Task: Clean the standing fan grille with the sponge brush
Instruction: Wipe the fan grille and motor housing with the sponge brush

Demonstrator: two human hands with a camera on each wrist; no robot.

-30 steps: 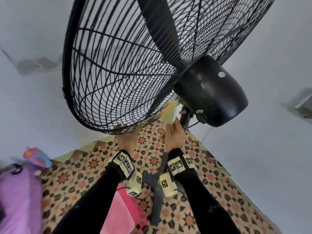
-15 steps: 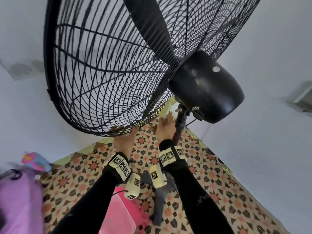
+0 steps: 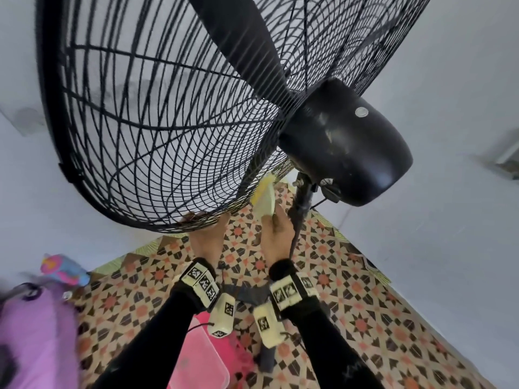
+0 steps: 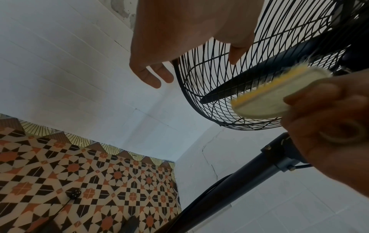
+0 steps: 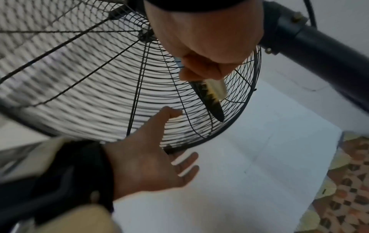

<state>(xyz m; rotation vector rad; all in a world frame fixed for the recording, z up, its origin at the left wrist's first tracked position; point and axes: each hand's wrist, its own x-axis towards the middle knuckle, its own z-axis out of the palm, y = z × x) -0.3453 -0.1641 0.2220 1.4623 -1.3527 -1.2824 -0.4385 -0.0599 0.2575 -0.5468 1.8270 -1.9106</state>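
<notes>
The right hand [image 3: 276, 233] grips a sponge brush [image 3: 264, 199], fingers and thumb curled round its lower end, and the brush's yellow edge lies against the wires of the fan grille [image 3: 157, 130] low on its back side, just beside the motor housing [image 3: 345, 141]. In the left wrist view the brush [image 4: 279, 93] shows a pale flat face with a yellow strip along the side turned to the grille. The left hand [image 3: 206, 237] reaches up under the bottom rim of the grille, its fingers [image 4: 151, 75] straight and spread, holding nothing; its thumb [image 5: 169, 114] sits at the wires. Below the motor housing the black pole [image 3: 302, 203] runs down just beside the right hand. Under the grille lies a patterned floor [image 3: 365, 318], with a pink tub [image 3: 202, 363] near the forearms.
</notes>
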